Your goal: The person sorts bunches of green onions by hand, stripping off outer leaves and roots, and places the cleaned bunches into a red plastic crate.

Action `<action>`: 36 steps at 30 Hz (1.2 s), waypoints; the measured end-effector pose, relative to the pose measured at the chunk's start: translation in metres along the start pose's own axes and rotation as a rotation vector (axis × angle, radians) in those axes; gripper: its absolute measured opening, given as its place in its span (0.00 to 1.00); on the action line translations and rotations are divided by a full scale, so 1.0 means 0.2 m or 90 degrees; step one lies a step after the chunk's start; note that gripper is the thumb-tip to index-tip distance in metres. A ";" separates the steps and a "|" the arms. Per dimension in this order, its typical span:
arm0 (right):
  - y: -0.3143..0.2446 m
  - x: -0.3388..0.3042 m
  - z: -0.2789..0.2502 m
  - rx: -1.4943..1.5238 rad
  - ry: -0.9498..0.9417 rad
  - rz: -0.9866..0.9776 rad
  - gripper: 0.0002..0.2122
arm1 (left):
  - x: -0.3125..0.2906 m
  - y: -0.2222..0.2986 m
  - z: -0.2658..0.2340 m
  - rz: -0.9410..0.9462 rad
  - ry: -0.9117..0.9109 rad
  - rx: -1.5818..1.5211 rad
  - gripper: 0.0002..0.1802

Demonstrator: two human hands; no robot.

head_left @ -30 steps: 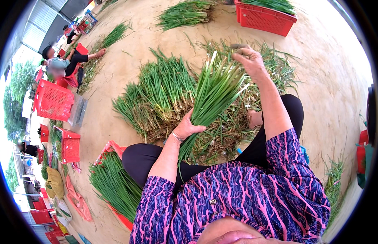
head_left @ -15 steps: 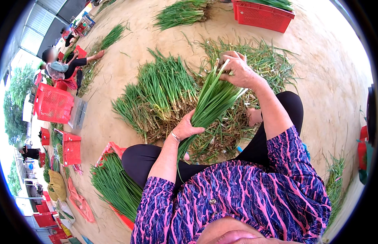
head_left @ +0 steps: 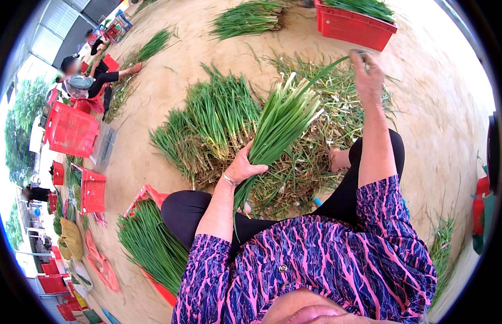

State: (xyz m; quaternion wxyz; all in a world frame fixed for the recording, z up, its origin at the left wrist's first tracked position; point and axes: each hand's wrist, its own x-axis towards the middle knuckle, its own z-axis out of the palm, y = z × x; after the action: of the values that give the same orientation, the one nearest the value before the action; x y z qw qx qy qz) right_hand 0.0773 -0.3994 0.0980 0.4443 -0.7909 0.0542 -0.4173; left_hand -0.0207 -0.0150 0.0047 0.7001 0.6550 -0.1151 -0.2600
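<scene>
My left hand (head_left: pixel 244 167) is wrapped round a bunch of green onions (head_left: pixel 283 127), its pale ends pointing up and away. Up to the right, my right hand (head_left: pixel 368 80) is closed, its fingertips pinching a long green leaf (head_left: pixel 331 70) that stretches from the bunch. A small greyish thing shows at those fingertips, too blurred to name. Beyond my left hand lies a pile of green onions (head_left: pixel 218 116) with brown roots. Loose leaves and trimmings (head_left: pixel 343 121) are spread under and beyond the bunch.
A red crate (head_left: pixel 148 281) of green onions stands by my left knee. Another red crate (head_left: pixel 353 29) stands at the far right, with a green pile (head_left: pixel 248 20) beside it. Other crates (head_left: pixel 73 129) line the left, where a person (head_left: pixel 81 83) sits.
My right hand has moved right and away from the bunch's pale ends, drawing a leaf out with it. My left hand keeps its hold on the bunch, almost unmoved.
</scene>
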 end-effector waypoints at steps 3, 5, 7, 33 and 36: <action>0.09 0.12 -0.22 -0.178 0.262 -0.049 0.08 | 0.00 -0.03 -0.03 0.025 0.028 -0.017 0.45; 0.11 0.16 -0.31 -0.224 0.327 -0.045 0.08 | -0.01 -0.04 -0.05 0.027 0.063 -0.035 0.45; 0.09 0.16 -0.33 -0.263 0.345 -0.095 0.06 | -0.02 -0.06 -0.08 -0.004 0.085 -0.025 0.48; 0.00 -0.02 0.08 0.159 0.044 0.141 0.04 | 0.00 0.07 0.05 0.194 0.078 0.355 0.39; -0.07 -0.01 0.02 -0.028 -0.147 -0.078 0.04 | -0.01 0.09 0.04 0.252 0.098 0.434 0.44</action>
State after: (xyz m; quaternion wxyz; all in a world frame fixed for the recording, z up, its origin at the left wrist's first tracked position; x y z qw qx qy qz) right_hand 0.0737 -0.3872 0.1067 0.4038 -0.8452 -0.0367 -0.3482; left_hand -0.0221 -0.0217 0.0234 0.4855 0.8326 -0.2661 -0.0175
